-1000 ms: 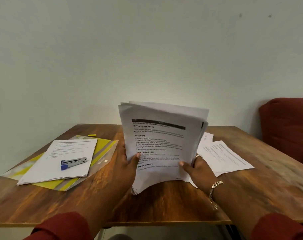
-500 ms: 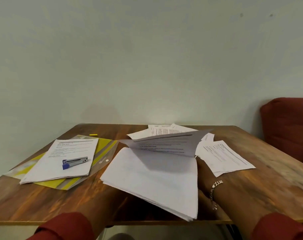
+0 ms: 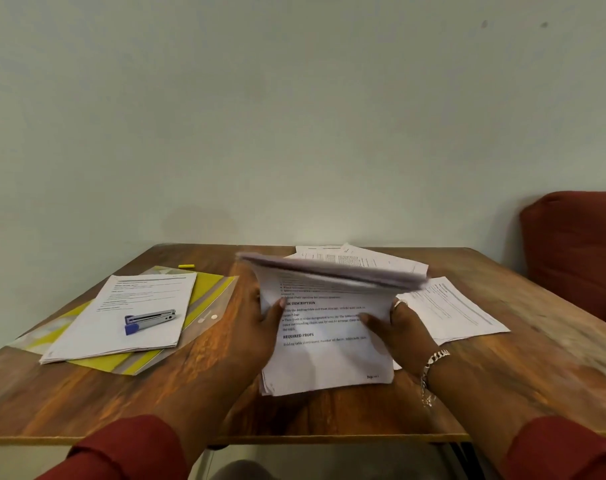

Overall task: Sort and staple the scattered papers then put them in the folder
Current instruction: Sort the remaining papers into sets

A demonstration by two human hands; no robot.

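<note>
Stack of papers [image 3: 326,344] now tilted back up off table [image 3: 197,403]; left hand [image 3: 260,327] and right hand [image 3: 395,327] grip side edges, thumbs curled on front sheet.

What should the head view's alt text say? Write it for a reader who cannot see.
Both hands, left and right, grip a paper stack on a wooden table, its top edge flopping forward. To the left, a stapler lies on sheets over a yellow folder; loose papers lie right.

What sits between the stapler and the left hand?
Head view: past the stapler comes its paper pile, the yellow folder's clear edge, then bare table up to the left hand.
</note>
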